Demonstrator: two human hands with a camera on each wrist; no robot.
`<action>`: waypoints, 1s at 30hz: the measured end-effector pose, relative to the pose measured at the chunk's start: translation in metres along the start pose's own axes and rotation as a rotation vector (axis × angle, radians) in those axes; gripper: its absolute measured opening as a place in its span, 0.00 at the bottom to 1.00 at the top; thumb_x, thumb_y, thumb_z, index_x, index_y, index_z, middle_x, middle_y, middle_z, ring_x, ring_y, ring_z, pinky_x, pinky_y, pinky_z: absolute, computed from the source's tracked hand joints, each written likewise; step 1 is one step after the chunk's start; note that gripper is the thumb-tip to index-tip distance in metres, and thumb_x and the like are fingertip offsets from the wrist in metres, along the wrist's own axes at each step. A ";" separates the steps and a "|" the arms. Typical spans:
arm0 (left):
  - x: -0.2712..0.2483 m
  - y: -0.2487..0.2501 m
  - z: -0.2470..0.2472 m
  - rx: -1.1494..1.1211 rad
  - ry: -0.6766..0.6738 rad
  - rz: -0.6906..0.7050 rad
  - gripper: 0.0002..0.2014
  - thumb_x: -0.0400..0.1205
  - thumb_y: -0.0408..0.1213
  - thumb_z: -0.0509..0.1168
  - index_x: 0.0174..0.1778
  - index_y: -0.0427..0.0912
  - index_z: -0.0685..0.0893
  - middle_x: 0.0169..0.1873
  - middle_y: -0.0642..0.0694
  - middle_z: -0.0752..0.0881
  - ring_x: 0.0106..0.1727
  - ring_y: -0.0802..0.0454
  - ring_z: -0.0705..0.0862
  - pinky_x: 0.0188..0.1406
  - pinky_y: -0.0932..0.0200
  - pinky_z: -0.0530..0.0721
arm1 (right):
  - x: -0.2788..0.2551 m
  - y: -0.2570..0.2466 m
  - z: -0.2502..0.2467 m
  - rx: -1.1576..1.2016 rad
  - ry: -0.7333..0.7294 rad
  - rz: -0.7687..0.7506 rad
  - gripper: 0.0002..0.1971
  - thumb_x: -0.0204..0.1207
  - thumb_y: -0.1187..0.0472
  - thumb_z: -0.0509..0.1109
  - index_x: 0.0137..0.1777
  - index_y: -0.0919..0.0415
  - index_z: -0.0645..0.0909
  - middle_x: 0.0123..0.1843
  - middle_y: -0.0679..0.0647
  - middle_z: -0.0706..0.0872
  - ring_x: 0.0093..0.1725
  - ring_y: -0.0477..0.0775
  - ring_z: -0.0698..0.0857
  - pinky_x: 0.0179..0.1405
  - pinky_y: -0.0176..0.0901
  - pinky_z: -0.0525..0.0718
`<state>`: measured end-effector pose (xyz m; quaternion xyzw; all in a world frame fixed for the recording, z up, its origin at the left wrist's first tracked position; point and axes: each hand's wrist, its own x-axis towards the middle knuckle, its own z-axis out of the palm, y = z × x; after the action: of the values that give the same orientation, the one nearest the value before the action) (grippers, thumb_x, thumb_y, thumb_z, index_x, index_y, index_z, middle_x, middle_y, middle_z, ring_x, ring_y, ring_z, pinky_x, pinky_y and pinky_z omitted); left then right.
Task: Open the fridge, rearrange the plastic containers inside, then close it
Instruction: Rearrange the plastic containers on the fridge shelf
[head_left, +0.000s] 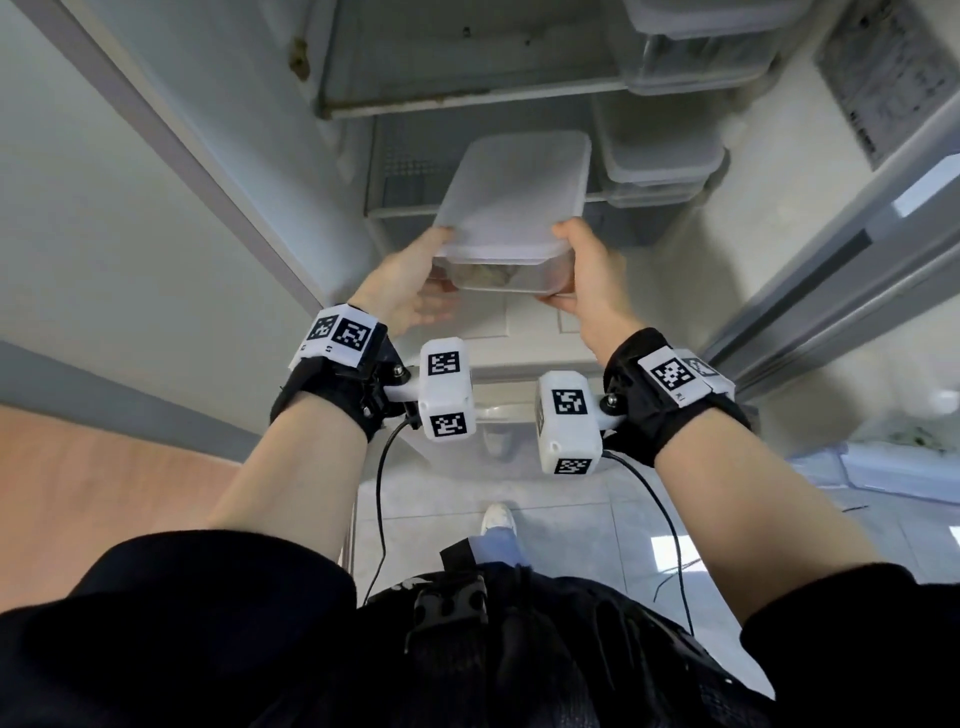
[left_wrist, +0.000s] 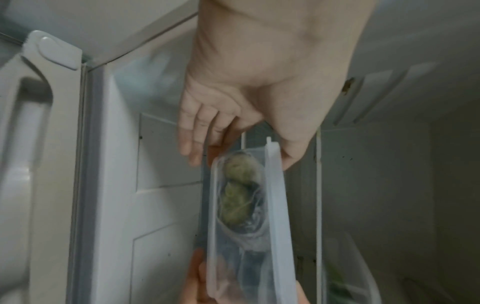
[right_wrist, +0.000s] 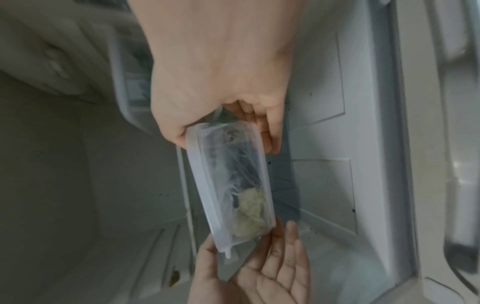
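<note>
A shallow rectangular plastic container (head_left: 511, 208) is held level in front of the open fridge (head_left: 467, 67), its long axis running from the person into the fridge, lid upward. It is clear-walled with a frosted white lid; pale green food in a wrinkled clear bag is seen inside. The left hand (head_left: 410, 283) supports its near left corner, fingers loosely extended beneath and thumb on the lid. The right hand (head_left: 584, 270) is clamped round the near right corner. Further lidded containers (head_left: 660, 161) are stacked on the right-hand shelves.

Container (head_left: 511, 208) before the shelf (head_left: 467, 98) (stacked containers (head_left: 660, 166) to its right).
</note>
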<state>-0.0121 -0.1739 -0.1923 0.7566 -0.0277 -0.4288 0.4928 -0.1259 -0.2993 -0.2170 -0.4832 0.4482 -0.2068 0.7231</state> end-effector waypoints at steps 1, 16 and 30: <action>-0.008 -0.003 0.005 -0.006 -0.010 0.002 0.19 0.78 0.59 0.64 0.44 0.44 0.80 0.60 0.37 0.86 0.57 0.41 0.87 0.55 0.52 0.87 | -0.008 -0.001 -0.007 0.003 -0.011 0.001 0.12 0.70 0.51 0.71 0.44 0.60 0.78 0.40 0.55 0.83 0.42 0.54 0.86 0.44 0.49 0.90; -0.115 0.014 0.022 0.166 0.082 0.355 0.27 0.75 0.66 0.63 0.32 0.43 0.86 0.23 0.49 0.90 0.33 0.53 0.90 0.47 0.57 0.89 | -0.096 -0.059 -0.060 0.024 -0.094 -0.159 0.08 0.74 0.50 0.66 0.44 0.53 0.80 0.45 0.56 0.86 0.41 0.54 0.86 0.47 0.53 0.92; -0.050 0.091 0.004 0.319 0.167 0.937 0.34 0.68 0.43 0.80 0.68 0.40 0.76 0.59 0.51 0.83 0.61 0.57 0.81 0.56 0.77 0.79 | -0.028 -0.105 -0.001 0.199 -0.069 -0.110 0.23 0.69 0.46 0.74 0.59 0.59 0.78 0.58 0.64 0.88 0.54 0.61 0.89 0.48 0.55 0.92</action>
<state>-0.0112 -0.2001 -0.0916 0.7606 -0.3901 -0.0899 0.5112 -0.1273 -0.3262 -0.1121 -0.4398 0.3729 -0.2731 0.7700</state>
